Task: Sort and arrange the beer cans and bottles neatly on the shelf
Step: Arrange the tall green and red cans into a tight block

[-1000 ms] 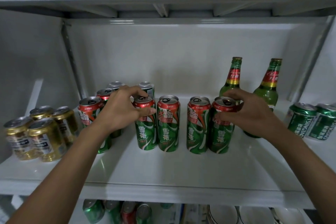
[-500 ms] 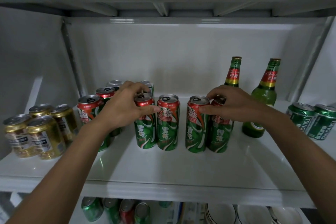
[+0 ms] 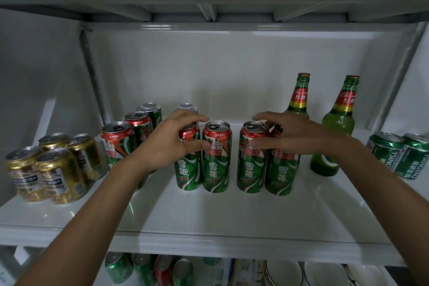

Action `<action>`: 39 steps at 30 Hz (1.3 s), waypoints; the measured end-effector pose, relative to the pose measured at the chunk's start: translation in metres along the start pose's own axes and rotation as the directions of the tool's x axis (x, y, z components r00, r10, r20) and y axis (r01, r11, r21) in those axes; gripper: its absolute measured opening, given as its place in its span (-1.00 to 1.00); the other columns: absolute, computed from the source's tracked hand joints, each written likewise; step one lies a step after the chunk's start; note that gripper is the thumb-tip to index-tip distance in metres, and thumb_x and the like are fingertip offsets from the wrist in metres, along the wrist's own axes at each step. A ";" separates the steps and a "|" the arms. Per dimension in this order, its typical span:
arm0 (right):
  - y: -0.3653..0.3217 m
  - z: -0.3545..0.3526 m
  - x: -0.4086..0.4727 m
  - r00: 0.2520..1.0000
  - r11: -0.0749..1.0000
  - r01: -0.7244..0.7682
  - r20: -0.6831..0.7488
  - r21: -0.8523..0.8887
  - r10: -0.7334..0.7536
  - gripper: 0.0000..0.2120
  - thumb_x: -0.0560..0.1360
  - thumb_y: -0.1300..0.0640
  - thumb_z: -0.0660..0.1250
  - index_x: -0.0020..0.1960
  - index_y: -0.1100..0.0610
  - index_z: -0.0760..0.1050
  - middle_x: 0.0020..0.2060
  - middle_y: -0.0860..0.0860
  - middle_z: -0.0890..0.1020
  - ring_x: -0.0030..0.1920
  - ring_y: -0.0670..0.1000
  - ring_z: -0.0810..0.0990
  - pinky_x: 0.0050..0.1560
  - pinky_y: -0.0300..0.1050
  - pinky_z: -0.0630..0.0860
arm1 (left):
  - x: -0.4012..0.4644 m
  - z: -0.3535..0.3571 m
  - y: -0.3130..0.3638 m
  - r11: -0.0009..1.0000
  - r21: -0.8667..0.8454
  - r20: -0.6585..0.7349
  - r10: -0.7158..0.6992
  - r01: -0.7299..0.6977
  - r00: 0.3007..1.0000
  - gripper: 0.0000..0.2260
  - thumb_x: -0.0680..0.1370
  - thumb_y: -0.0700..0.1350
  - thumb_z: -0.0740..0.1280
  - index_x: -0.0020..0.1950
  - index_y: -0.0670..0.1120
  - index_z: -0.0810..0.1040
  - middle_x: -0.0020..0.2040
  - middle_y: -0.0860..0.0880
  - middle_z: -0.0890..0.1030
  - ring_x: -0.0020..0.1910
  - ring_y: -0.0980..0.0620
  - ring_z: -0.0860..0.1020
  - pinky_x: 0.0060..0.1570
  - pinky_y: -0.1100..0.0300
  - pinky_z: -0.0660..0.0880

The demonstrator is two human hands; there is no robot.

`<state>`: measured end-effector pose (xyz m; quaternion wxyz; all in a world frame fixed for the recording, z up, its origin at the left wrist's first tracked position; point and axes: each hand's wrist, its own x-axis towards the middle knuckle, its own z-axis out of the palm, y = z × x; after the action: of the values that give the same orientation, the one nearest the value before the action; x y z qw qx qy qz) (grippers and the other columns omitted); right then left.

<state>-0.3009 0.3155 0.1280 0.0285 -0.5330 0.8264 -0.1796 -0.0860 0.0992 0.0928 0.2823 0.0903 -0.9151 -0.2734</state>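
Four tall green-and-red beer cans stand in a front row on the white shelf [image 3: 232, 216]. My left hand [image 3: 171, 139] grips the top of the leftmost can [image 3: 188, 169], thumb in front and fingers over the rim. The second can [image 3: 217, 158] touches it. My right hand [image 3: 294, 137] pinches the top of the third can [image 3: 250, 162] between thumb and forefinger, and its palm covers the top of the fourth can [image 3: 282, 169]. Two green glass bottles [image 3: 298, 97] [image 3: 341, 118] stand upright behind and to the right.
More green-and-red cans [image 3: 118, 141] cluster behind my left arm. Several short gold cans [image 3: 46, 169] sit at far left, and two green Tsingtao cans [image 3: 394, 155] at far right. The lower shelf holds cans [image 3: 118, 267] and white bowls [image 3: 290, 271].
My right hand has slid left from the rightmost can onto the third can's top. My left hand stays on the leftmost can. The cans have barely shifted.
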 end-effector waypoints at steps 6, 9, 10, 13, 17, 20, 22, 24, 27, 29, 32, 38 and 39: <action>0.000 0.024 0.003 0.928 0.939 0.047 -0.334 -0.340 -0.167 -0.16 0.28 -0.67 -0.07 0.22 -0.15 0.53 -0.11 -0.14 0.71 -0.21 -0.06 0.62 -0.13 -0.08 0.59 | 0.009 0.000 0.007 0.995 0.015 0.092 0.100 -0.102 0.991 -0.48 0.47 0.04 0.50 0.44 0.12 0.53 0.28 0.22 0.57 0.27 0.27 0.52 0.25 0.26 0.50; 0.001 0.022 0.005 0.931 0.937 0.115 -0.292 -0.329 -0.217 -0.21 0.29 -0.64 -0.09 0.14 -0.14 0.54 -0.13 -0.15 0.69 -0.24 -0.09 0.60 -0.16 -0.08 0.59 | 0.009 0.002 0.005 0.992 -0.028 0.058 0.123 -0.122 0.991 -0.54 0.50 -0.04 0.50 0.40 0.07 0.58 0.23 0.16 0.65 0.18 0.23 0.60 0.11 0.20 0.61; 0.001 0.022 0.006 0.930 0.931 0.141 -0.278 -0.336 -0.241 -0.22 0.31 -0.63 -0.09 0.14 -0.13 0.53 -0.12 -0.15 0.69 -0.24 -0.10 0.60 -0.16 -0.08 0.59 | 0.009 0.002 0.004 0.991 -0.039 0.042 0.130 -0.128 0.991 -0.55 0.50 -0.07 0.50 0.39 0.06 0.59 0.23 0.15 0.65 0.17 0.23 0.60 0.10 0.21 0.61; -0.003 0.024 0.010 0.918 0.916 0.210 -0.254 -0.342 -0.305 -0.16 0.31 -0.66 -0.17 0.16 -0.11 0.50 -0.09 -0.15 0.67 -0.23 -0.11 0.58 -0.19 -0.09 0.56 | 0.008 0.003 0.003 0.989 -0.052 0.027 0.139 -0.138 0.990 -0.56 0.50 -0.11 0.50 0.38 0.02 0.59 0.23 0.15 0.65 0.17 0.26 0.59 0.14 0.25 0.58; -0.007 0.026 0.016 0.912 0.922 0.237 -0.256 -0.306 -0.320 -0.14 0.31 -0.68 -0.19 0.19 -0.13 0.47 -0.04 -0.17 0.65 -0.19 -0.09 0.59 -0.17 -0.06 0.56 | 0.006 0.000 0.002 0.989 -0.073 0.029 0.127 -0.125 0.991 -0.56 0.50 -0.12 0.49 0.38 0.02 0.59 0.21 0.14 0.65 0.14 0.19 0.61 0.03 0.20 0.63; -0.004 0.027 0.018 0.901 0.933 0.238 -0.297 -0.269 -0.315 -0.24 0.37 -0.65 -0.14 0.18 -0.15 0.45 -0.04 -0.18 0.64 -0.19 -0.10 0.58 -0.15 -0.02 0.59 | 0.006 0.000 0.003 0.990 -0.067 0.046 0.128 -0.125 0.991 -0.56 0.51 -0.10 0.48 0.40 0.02 0.59 0.22 0.13 0.64 0.14 0.19 0.61 0.03 0.18 0.64; -0.002 0.027 0.017 0.900 0.938 0.228 -0.312 -0.262 -0.306 -0.22 0.36 -0.65 -0.15 0.18 -0.15 0.46 -0.06 -0.17 0.66 -0.21 -0.10 0.60 -0.18 -0.03 0.60 | 0.007 0.001 0.003 0.990 -0.053 0.046 0.130 -0.127 0.990 -0.56 0.52 -0.09 0.49 0.40 0.03 0.59 0.21 0.13 0.64 0.15 0.22 0.60 0.08 0.22 0.62; 0.000 0.027 0.017 0.900 0.934 0.218 -0.311 -0.283 -0.304 -0.15 0.33 -0.67 -0.19 0.22 -0.14 0.48 -0.09 -0.14 0.69 -0.24 -0.11 0.61 -0.24 -0.08 0.59 | 0.007 0.003 0.003 0.991 -0.021 0.030 0.135 -0.134 0.990 -0.56 0.52 -0.07 0.49 0.40 0.04 0.58 0.20 0.15 0.64 0.17 0.25 0.58 0.15 0.25 0.58; 0.004 0.028 0.018 0.910 0.941 0.211 -0.297 -0.262 -0.287 -0.14 0.35 -0.64 -0.19 0.29 -0.13 0.47 -0.04 -0.12 0.71 -0.26 -0.12 0.57 -0.33 -0.16 0.44 | 0.008 0.006 0.000 0.992 0.027 0.005 0.126 -0.126 0.992 -0.56 0.52 -0.05 0.51 0.40 0.06 0.58 0.21 0.19 0.64 0.21 0.31 0.54 0.23 0.34 0.48; 0.005 0.029 0.019 0.929 0.957 0.177 -0.283 -0.230 -0.240 -0.20 0.40 -0.57 -0.13 0.37 -0.12 0.44 0.03 -0.07 0.72 -0.25 -0.11 0.56 -0.30 -0.17 0.40 | 0.007 0.007 0.000 0.990 0.050 -0.003 0.135 -0.135 0.991 -0.55 0.51 -0.04 0.51 0.40 0.07 0.58 0.22 0.20 0.64 0.22 0.34 0.51 0.20 0.47 0.40; 0.004 0.028 0.016 0.928 0.973 0.139 -0.319 -0.184 -0.193 -0.22 0.48 -0.48 -0.12 0.44 -0.04 0.42 0.11 0.01 0.71 -0.15 -0.07 0.59 -0.14 -0.11 0.52 | 0.005 0.010 0.000 0.980 0.112 -0.032 0.166 -0.162 0.986 -0.55 0.51 -0.03 0.51 0.40 0.09 0.58 0.23 0.22 0.63 0.22 0.39 0.49 0.20 0.56 0.28; 0.007 0.032 0.018 0.849 0.984 0.179 -0.502 -0.019 -0.165 -0.31 0.54 -0.39 0.01 0.35 0.08 0.51 -0.08 0.07 0.73 -0.13 0.00 0.65 -0.03 -0.06 0.58 | 0.003 0.010 0.003 0.978 0.130 -0.046 0.173 -0.166 0.984 -0.56 0.51 -0.07 0.52 0.39 0.04 0.60 0.22 0.18 0.64 0.17 0.48 0.45 0.14 0.62 0.25; 0.007 0.033 0.018 0.835 0.981 0.194 -0.526 0.000 -0.165 -0.36 0.56 -0.35 0.04 0.33 0.09 0.53 -0.09 0.07 0.72 -0.14 -0.01 0.65 -0.04 -0.07 0.58 | 0.003 0.009 0.003 0.977 0.129 -0.044 0.178 -0.171 0.983 -0.56 0.51 -0.09 0.52 0.39 0.03 0.60 0.20 0.18 0.64 0.16 0.51 0.44 0.14 0.63 0.24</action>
<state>-0.3069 0.2934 0.0977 -0.2000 -0.5381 0.7442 -0.3415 -0.0939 0.1048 0.0892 0.3245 0.0344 -0.9265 -0.1874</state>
